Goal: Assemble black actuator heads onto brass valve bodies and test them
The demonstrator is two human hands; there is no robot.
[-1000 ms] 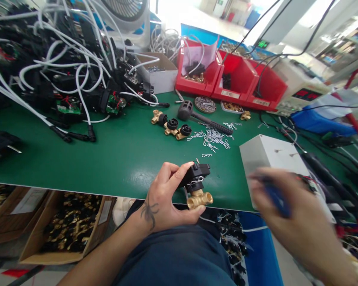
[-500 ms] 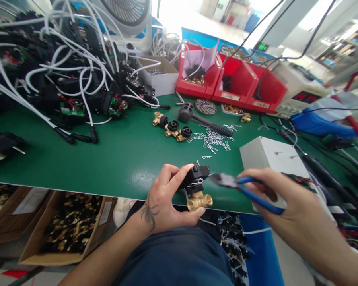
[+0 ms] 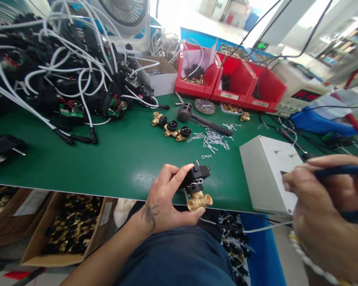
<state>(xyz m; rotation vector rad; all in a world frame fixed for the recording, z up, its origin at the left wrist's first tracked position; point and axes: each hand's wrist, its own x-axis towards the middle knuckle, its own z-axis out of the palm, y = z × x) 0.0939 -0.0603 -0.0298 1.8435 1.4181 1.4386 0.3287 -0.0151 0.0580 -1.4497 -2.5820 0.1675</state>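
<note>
My left hand (image 3: 165,194) is closed around a brass valve (image 3: 199,200) with a black housing on top, thumb under the brass and fingers on the black part. A bent wire clip (image 3: 195,183) sits at the joint between housing and brass. At the right edge, over a grey box, my right hand (image 3: 322,210) grips the pliers by their blue handles (image 3: 346,171); the hand is blurred and the jaws are not visible. Beyond the valve lie loose wire clips (image 3: 214,139), a black mallet (image 3: 204,120) and several brass fittings with black caps (image 3: 171,128).
The grey box (image 3: 267,171) stands under my right hand. Red bins (image 3: 234,85) line the back beside a power supply (image 3: 301,89). Black housings with white cables (image 3: 77,75) pile up at left. Below the table edge are a cardboard box of fittings (image 3: 32,254) and a blue crate (image 3: 267,246).
My right hand has drawn the pliers away from the valve, right towards the frame edge, and their jaws have left my sight. My left hand holds the valve in the same place.
</note>
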